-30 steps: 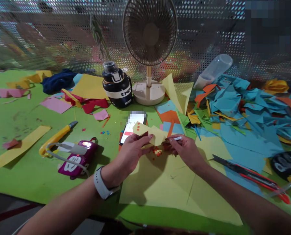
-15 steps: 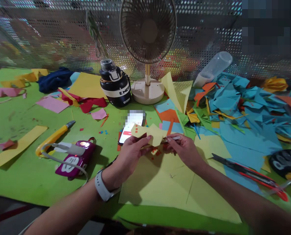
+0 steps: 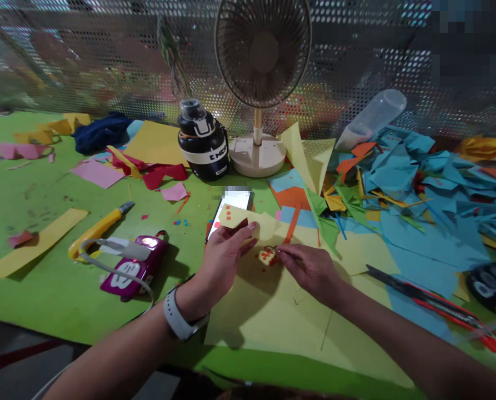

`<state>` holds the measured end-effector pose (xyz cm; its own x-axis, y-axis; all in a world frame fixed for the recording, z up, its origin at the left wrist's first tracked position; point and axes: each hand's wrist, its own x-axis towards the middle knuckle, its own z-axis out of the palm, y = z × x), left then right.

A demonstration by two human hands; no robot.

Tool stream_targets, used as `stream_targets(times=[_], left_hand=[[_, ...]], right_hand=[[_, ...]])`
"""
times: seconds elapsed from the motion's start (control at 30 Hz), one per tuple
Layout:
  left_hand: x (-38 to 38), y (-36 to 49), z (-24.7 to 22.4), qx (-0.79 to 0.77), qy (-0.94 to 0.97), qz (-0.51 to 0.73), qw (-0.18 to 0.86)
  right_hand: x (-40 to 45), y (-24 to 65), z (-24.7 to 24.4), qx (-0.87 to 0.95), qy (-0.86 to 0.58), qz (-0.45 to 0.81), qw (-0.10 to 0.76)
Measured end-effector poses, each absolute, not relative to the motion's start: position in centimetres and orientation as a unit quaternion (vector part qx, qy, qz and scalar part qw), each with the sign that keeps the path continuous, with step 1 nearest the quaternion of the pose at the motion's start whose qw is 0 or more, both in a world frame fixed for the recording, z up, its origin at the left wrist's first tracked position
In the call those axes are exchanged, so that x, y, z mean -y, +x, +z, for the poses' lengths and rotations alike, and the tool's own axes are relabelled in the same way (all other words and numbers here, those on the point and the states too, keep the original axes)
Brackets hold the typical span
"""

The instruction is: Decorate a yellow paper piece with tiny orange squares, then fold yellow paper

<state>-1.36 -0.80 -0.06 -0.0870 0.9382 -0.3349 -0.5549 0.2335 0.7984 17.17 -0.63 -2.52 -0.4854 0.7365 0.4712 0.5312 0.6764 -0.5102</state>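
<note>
My left hand pinches a pale yellow folded paper piece between thumb and fingers. Small orange-red squares show on the left end of that piece. My right hand is closed, its fingertips low beside a little heap of orange-red paper bits. A thin dark tip shows at those fingertips, but the rest of the slim item is hidden. Beneath both hands lies a large pale yellow sheet. A lit phone lies behind the left hand, partly covered by the folded piece.
A box cutter lies at right, near heaped blue paper. At left are a yellow-handled cutter and a purple device with a cable. A black bottle and a fan stand at the back.
My right hand has moved down and slightly left, away from the folded paper to the orange-red bits. My left hand still holds the paper. The view has shifted slightly.
</note>
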Motion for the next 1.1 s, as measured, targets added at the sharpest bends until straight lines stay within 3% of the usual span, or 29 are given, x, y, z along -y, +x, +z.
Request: stream_targets(times=[0.37, 1.1], left_hand=[[0.7, -1.4, 0.0, -0.467, 0.207, 0.577, 0.637], [0.5, -1.3, -0.3, -0.465, 0.2, 0.594, 0.626]], right_hand=[[0.6, 17.1, -2.7, 0.865, -0.356, 0.099, 0.34], [1.0, 17.4, -1.2, 0.784, -0.44, 0.249, 0.36]])
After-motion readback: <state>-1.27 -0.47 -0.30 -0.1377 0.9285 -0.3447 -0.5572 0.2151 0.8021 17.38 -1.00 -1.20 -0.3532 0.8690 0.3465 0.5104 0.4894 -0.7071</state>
